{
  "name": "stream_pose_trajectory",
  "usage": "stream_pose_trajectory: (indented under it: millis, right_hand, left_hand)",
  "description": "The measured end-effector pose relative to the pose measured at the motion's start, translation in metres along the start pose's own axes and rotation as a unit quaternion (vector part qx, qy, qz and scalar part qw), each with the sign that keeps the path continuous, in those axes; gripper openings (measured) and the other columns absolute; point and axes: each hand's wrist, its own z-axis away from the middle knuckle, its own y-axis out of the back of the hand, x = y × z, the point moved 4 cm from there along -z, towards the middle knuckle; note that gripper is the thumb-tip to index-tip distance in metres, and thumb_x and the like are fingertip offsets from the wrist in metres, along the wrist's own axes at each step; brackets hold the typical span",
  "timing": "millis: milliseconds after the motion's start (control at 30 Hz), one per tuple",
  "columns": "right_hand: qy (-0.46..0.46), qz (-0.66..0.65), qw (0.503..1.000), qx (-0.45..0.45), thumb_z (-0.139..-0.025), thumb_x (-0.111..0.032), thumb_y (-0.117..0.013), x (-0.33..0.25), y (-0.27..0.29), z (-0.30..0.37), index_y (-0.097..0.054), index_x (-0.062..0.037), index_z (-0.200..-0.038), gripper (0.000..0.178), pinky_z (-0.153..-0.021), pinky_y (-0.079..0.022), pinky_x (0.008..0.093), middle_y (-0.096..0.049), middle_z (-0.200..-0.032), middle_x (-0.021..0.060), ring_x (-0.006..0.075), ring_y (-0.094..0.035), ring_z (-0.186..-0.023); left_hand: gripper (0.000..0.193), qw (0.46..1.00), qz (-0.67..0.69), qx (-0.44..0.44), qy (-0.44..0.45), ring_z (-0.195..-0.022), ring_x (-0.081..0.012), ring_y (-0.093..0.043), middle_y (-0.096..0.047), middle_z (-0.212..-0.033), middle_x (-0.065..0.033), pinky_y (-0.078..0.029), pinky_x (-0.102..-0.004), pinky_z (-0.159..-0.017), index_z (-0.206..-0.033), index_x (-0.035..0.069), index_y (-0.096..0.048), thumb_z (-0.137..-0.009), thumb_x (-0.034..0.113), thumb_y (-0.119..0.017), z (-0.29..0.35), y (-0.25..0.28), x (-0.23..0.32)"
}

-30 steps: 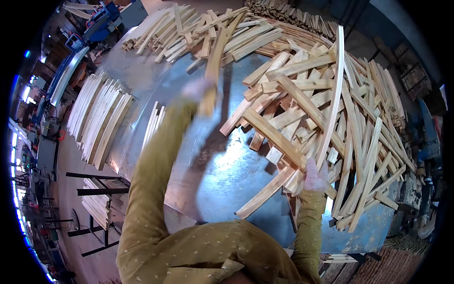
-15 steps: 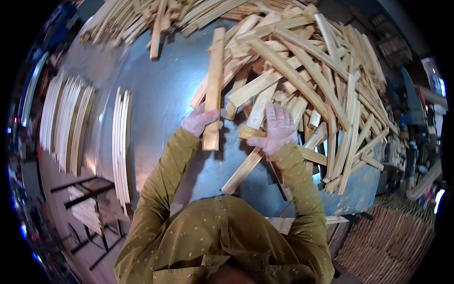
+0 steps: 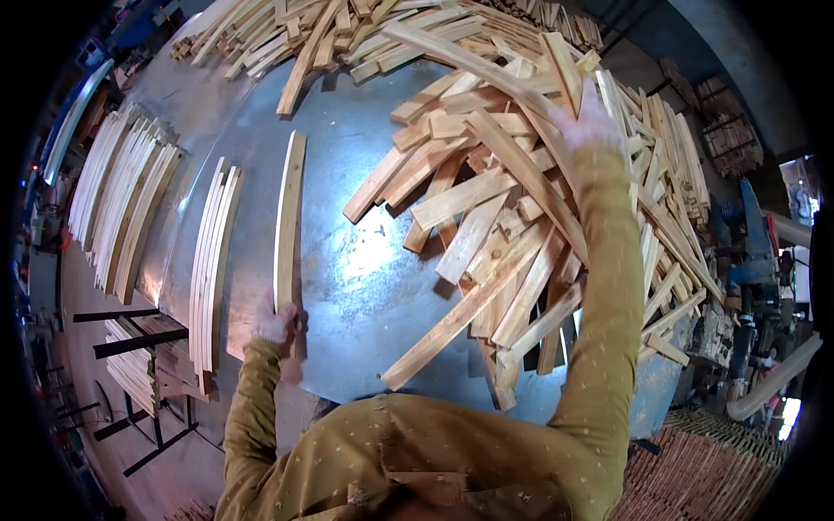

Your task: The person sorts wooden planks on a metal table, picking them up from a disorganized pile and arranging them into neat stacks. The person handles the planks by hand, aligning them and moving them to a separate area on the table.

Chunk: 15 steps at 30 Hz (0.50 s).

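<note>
On the left of the metal table, my left hand (image 3: 274, 321) is closed around the near end of a wooden slat (image 3: 289, 208). The slat points away from me, to the right of a small row of slats (image 3: 213, 269). My right arm stretches across a jumbled pile of wooden slats (image 3: 486, 178). At the far side of that pile, my right hand (image 3: 592, 124) is among the slats, touching or very close to a short upright-looking slat (image 3: 563, 71). Its fingers are blurred, so their grip is unclear.
A larger row of slats (image 3: 122, 204) lies at the left edge of the metal table (image 3: 334, 286). More loose slats (image 3: 330, 39) are heaped at the back. A black-framed stand (image 3: 143, 343) is at the lower left, and stacked wood (image 3: 704, 469) at the lower right.
My left hand has carried its slat leftward, close to the small row. My right hand has moved from the near part of the pile to its far right, and slats in the pile have shifted.
</note>
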Motion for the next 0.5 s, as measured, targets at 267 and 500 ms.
stream_pose_trajectory:
  millis: [267,500]
  right_hand:
    - [0.140,0.047,0.965,-0.217,-0.063,-0.047,-0.083,-0.005,-0.097,0.014,-0.012,-0.0035,-0.152,0.122,-0.106,-0.039,0.0427,-0.047,-0.137,0.0285,0.0404,-0.049,-0.125]
    - [0.169,0.089,0.958,-0.215,-0.062,-0.032,-0.085,-0.052,-0.109,0.106,-0.012,-0.0064,-0.153,0.120,-0.104,-0.042,0.0411,-0.045,-0.140,0.0262,0.0399,-0.050,-0.125]
  left_hand:
    - [0.038,0.761,0.603,-0.064,0.230,-0.043,-0.0174,-0.048,-0.052,-0.059,-0.0033,-0.041,-0.0296,-0.038,-0.115,0.005,-0.056,-0.101,0.035,-0.037,0.042,-0.009,-0.070]
    - [0.068,0.685,0.689,-0.212,0.106,-0.101,-0.0329,-0.061,-0.055,-0.104,-0.0157,-0.053,-0.0564,-0.086,-0.129,0.002,-0.044,-0.086,0.051,-0.065,0.046,-0.025,-0.009]
